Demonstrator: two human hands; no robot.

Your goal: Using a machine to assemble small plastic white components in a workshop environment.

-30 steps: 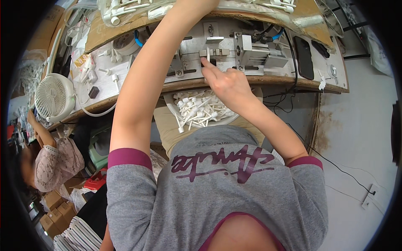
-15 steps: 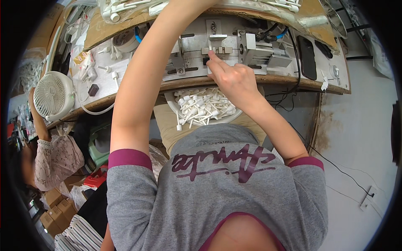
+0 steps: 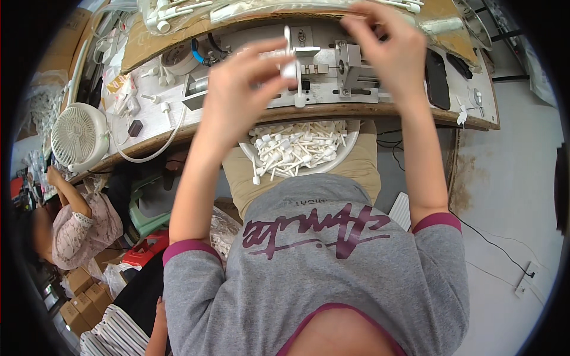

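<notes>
My left hand (image 3: 240, 86) is raised over the left part of a metal fixture (image 3: 350, 92), its fingers closed on a white capped plastic stick (image 3: 289, 66) with the thin stem pointing up. Just beside it a second white capped stick (image 3: 300, 98) shows cap down; whether my fingers also hold this one I cannot tell. My right hand (image 3: 395, 53), slightly blurred, hovers above the fixture's right clamp with thumb and fingers apart and nothing visible between them. A small slotted block (image 3: 314, 69) sits at the fixture's centre. In my lap a white bowl (image 3: 350, 148) carries many similar white sticks (image 3: 291, 148).
A cardboard sheet (image 3: 196, 32) with bagged white parts spans the bench's back. A round white fan (image 3: 77, 136) stands at the left, and a black phone (image 3: 437, 80) lies at the right. Another person (image 3: 83, 219) sits at far left; cables hang below the bench.
My left arm has come back from the far bench, bringing white capped sticks over the fixture. My right hand has lifted from the centre block and moved up and right.
</notes>
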